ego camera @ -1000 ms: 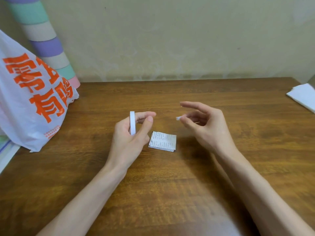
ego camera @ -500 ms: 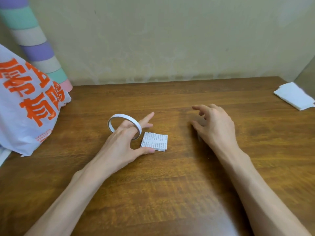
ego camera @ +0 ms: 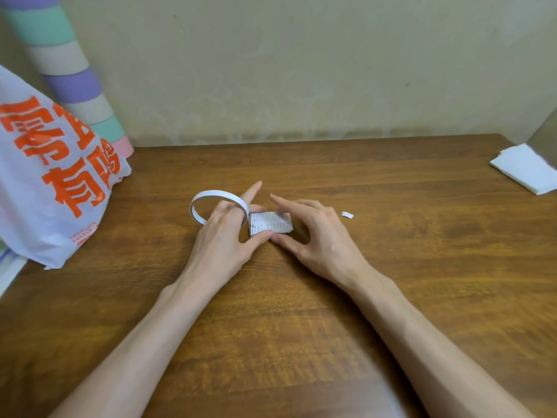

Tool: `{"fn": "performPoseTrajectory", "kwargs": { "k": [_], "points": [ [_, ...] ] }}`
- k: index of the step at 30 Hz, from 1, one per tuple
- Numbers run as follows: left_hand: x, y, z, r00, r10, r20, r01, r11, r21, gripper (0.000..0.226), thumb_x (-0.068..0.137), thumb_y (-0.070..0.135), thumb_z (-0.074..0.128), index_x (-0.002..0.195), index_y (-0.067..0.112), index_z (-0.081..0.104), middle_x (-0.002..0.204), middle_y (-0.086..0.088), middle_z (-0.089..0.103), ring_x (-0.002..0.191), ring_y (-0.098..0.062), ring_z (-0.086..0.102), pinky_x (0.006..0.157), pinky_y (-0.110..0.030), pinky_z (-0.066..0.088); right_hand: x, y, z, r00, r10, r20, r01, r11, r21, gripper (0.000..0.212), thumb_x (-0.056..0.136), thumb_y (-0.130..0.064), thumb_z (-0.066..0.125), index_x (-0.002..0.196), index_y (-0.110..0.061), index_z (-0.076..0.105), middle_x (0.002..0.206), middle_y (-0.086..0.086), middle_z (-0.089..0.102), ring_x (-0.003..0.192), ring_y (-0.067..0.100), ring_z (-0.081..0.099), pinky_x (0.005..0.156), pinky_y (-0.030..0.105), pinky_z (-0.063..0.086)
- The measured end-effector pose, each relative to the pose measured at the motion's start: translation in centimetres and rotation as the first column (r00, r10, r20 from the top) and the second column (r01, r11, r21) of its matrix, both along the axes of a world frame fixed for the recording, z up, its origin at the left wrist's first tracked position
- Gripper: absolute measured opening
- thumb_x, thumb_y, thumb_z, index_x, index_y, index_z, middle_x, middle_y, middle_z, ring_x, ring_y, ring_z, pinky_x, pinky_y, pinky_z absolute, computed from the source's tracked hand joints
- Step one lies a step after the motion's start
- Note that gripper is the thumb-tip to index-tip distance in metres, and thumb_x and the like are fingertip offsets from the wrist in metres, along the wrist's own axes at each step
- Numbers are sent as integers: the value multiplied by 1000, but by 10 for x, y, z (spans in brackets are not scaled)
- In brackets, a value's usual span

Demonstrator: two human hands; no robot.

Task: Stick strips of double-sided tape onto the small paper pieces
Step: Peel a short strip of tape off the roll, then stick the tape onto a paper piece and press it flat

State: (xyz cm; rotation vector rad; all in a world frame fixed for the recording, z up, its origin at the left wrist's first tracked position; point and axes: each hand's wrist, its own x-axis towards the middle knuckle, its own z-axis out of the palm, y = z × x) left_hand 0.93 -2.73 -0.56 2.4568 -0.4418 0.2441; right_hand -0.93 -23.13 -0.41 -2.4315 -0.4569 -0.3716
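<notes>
White tape roll loops left hand — grip unclear; right hand pinches paper stack.
</notes>
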Motion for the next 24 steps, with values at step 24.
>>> {"fn": "performPoseTrajectory", "kwargs": {
  "k": [24],
  "points": [
    [1, 10, 1, 999, 38, -33, -42, 988, -148, 81, 80, 40, 87, 148, 47, 43, 114, 27, 69, 102, 1, 61, 95, -27, 48, 11, -5, -3, 974, 16, 225, 25, 983, -181, 32, 98, -13, 66, 129, -19, 74, 99, -2, 79, 97, 21, 70, 85, 31, 39]
  ]
}}
